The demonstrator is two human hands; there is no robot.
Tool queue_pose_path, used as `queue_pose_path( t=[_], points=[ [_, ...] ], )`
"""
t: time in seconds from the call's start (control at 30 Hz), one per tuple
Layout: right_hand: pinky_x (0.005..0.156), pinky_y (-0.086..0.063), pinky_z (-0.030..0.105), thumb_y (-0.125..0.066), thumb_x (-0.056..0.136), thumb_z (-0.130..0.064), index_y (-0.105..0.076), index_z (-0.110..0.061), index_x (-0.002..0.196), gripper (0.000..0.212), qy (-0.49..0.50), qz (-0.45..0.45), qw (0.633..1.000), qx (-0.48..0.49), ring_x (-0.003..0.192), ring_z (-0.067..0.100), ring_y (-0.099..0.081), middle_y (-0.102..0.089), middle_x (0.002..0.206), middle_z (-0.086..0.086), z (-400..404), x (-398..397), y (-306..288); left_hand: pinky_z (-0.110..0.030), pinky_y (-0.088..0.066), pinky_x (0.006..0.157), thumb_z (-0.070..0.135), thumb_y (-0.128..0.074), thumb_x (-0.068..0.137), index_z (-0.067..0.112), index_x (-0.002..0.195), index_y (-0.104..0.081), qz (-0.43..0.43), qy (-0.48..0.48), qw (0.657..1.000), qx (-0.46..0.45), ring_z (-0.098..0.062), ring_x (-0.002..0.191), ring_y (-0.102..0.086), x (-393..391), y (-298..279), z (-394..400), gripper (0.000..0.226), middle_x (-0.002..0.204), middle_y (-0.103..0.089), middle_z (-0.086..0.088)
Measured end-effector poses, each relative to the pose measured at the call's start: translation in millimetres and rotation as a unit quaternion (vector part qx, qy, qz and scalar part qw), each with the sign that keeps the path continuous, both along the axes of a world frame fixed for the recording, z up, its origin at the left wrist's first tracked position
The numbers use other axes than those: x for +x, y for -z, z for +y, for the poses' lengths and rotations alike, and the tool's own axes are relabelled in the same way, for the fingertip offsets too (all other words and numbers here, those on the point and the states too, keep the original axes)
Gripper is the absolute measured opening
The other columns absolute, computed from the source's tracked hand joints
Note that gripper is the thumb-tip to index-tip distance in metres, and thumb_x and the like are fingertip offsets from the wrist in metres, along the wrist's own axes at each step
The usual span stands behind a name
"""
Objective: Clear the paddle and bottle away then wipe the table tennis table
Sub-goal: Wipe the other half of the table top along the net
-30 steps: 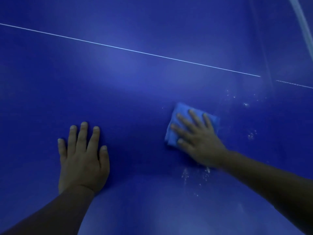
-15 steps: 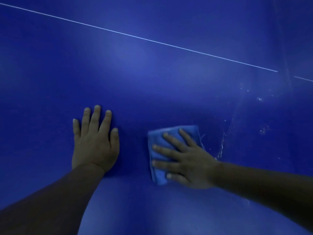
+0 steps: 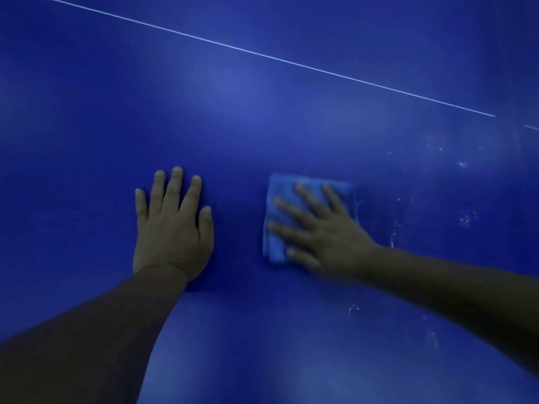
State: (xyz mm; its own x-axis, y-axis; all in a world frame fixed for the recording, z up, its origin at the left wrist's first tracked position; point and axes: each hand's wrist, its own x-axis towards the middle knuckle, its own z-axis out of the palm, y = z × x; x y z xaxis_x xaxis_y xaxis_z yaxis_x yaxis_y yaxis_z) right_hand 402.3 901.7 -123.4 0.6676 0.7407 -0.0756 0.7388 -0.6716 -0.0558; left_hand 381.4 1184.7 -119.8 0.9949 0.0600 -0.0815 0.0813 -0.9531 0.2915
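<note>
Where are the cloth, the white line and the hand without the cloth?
cloth (image 3: 277, 199): head view, bare upper left corner.
white line (image 3: 262, 56): head view, mid-length of the stripe.
left hand (image 3: 172, 228): head view, back of the hand.

Deep blue table (image 3: 262, 97), thin white line (image 3: 262, 55); lighter blue cloth (image 3: 274, 243); whitish specks (image 3: 466, 220), perhaps droplets.

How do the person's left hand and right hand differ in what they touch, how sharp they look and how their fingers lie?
The left hand lies on the bare table; the right hand presses the blue cloth. Left looks sharp, right blurred. Left fingers lie close, right fingers spread. Both are flat, palm down.
</note>
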Motion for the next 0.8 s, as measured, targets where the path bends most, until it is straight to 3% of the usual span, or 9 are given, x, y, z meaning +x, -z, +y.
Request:
queue_pose_path(
  t=[0.1,0.2,0.27,0.33,0.4,0.5,0.57,0.63,0.8],
  points=[
    [0.116,-0.013,0.063,-0.029,0.102,-0.053,-0.040,-0.032,0.150,0.053,-0.094,0.011,0.995,-0.027,0.149,0.038,-0.020,-0.031,0.160,0.001,-28,27,-7,-0.049,0.006,0.122,0.047,-0.018,0.097,0.017,0.155,-0.029,0.005,0.001,1.000,0.005,-0.025,0.153,0.000,0,0,-1,0.066,0.165,-0.015,-0.006],
    [0.117,-0.012,0.061,-0.020,0.099,-0.053,-0.025,-0.034,0.153,0.058,0.194,-0.005,0.980,-0.038,0.151,0.035,-0.015,-0.024,0.163,0.003,-58,119,-9,-0.048,0.007,0.122,0.047,-0.017,0.097,0.018,0.155,-0.027,0.007,0.000,1.000,0.007,-0.023,0.153,0.001,0,0,0,0.066,0.165,-0.014,-0.005],
    [0.118,-0.006,0.060,-0.017,0.101,-0.053,-0.018,-0.038,0.157,0.058,0.466,0.015,0.885,-0.008,0.153,0.029,-0.005,-0.010,0.167,-0.005,-88,156,-14,-0.049,0.006,0.122,0.047,-0.017,0.097,0.018,0.155,-0.028,0.007,0.000,1.000,0.007,-0.023,0.153,0.001,-1,-1,0,0.066,0.165,-0.014,-0.006],
    [0.118,-0.003,0.063,-0.019,0.101,-0.053,-0.017,-0.039,0.156,0.057,0.614,0.026,0.788,0.029,0.153,0.029,-0.001,-0.007,0.167,-0.007,-95,156,-17,-0.049,0.006,0.122,0.047,-0.017,0.097,0.017,0.155,-0.028,0.007,-0.001,1.000,0.002,-0.024,0.153,0.001,0,-1,0,0.066,0.165,-0.015,-0.006],
    [0.117,-0.003,0.063,-0.020,0.102,-0.052,-0.018,-0.038,0.157,0.056,0.572,0.012,0.820,-0.001,0.152,0.032,-0.003,-0.008,0.167,-0.004,-75,134,-8,-0.048,0.008,0.122,0.048,-0.018,0.096,0.018,0.155,-0.028,0.010,0.000,1.000,-0.001,-0.024,0.153,0.001,1,0,1,0.067,0.165,-0.015,-0.006],
    [0.117,-0.004,0.060,-0.017,0.101,-0.054,-0.020,-0.038,0.156,0.057,0.289,0.009,0.957,-0.027,0.152,0.032,-0.006,-0.012,0.166,-0.004,-32,89,0,-0.048,0.007,0.122,0.048,-0.017,0.096,0.017,0.155,-0.029,0.008,0.001,1.000,0.000,-0.024,0.153,0.000,0,0,0,0.067,0.165,-0.015,-0.006],
    [0.118,-0.003,0.057,-0.015,0.100,-0.056,-0.022,-0.040,0.155,0.058,0.183,0.025,0.982,-0.033,0.153,0.027,-0.006,-0.014,0.166,-0.008,-30,98,-2,-0.049,0.005,0.122,0.048,-0.017,0.096,0.017,0.155,-0.030,0.007,0.000,1.000,0.004,-0.024,0.153,0.000,1,0,0,0.067,0.165,-0.016,-0.006],
    [0.119,-0.005,0.057,-0.018,0.101,-0.055,-0.021,-0.040,0.155,0.056,0.274,0.003,0.961,-0.037,0.153,0.026,-0.006,-0.013,0.166,-0.008,-52,136,-3,-0.049,0.005,0.122,0.048,-0.017,0.096,0.017,0.154,-0.030,0.007,0.002,1.000,0.006,-0.024,0.153,0.000,1,2,0,0.067,0.165,-0.016,-0.006],
    [0.118,-0.002,0.062,-0.017,0.097,-0.058,-0.016,-0.043,0.154,0.059,0.543,0.029,0.839,-0.014,0.152,0.027,-0.001,-0.006,0.166,-0.012,-121,197,-8,-0.048,0.006,0.122,0.049,-0.016,0.096,0.017,0.154,-0.029,0.003,0.001,1.000,0.012,-0.024,0.153,0.000,1,2,0,0.068,0.165,-0.016,-0.006]
  ],
)
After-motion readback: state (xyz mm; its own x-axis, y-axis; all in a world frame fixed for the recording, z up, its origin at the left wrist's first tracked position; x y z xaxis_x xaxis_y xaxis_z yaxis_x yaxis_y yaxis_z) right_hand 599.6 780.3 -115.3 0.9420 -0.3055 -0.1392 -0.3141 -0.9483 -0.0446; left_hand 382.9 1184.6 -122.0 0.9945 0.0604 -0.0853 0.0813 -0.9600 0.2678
